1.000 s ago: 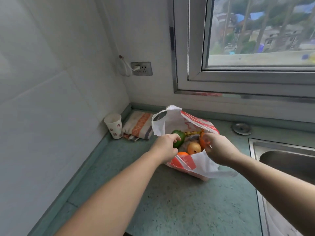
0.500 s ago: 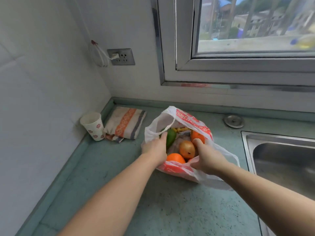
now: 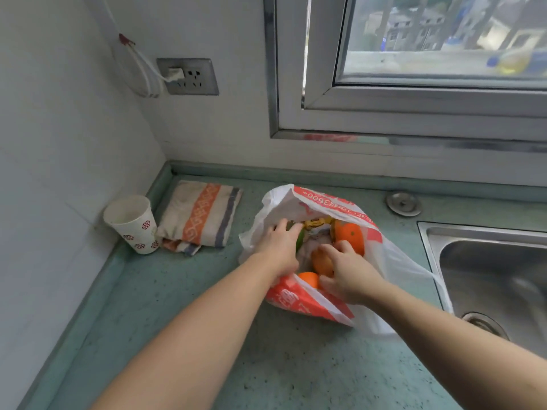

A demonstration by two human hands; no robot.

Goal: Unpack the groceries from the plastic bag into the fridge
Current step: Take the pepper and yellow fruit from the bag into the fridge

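A white and red plastic bag point(image 3: 322, 199) lies open on the green counter point(image 3: 207, 335). Inside I see two oranges point(image 3: 350, 235), a round brownish-orange fruit point(image 3: 321, 263), a green fruit point(image 3: 299, 243) and a yellow packet point(image 3: 316, 223). My left hand point(image 3: 276, 247) reaches into the bag's left side with its fingers stretched over the green fruit. My right hand point(image 3: 347, 272) is in the bag's mouth, fingers and thumb curled round the brownish-orange fruit. No fridge is in view.
A paper cup point(image 3: 133, 223) and a folded striped cloth point(image 3: 201, 214) sit in the left corner by the tiled wall. A steel sink point(image 3: 485, 232) is at the right, with a metal cap point(image 3: 404, 202) behind it. A wall socket point(image 3: 189, 75) and a window are above.
Both hands have left the bag's rim and gone inside it. The left now lies over the green fruit and the right has closed round the brownish-orange fruit. The view tilted down.
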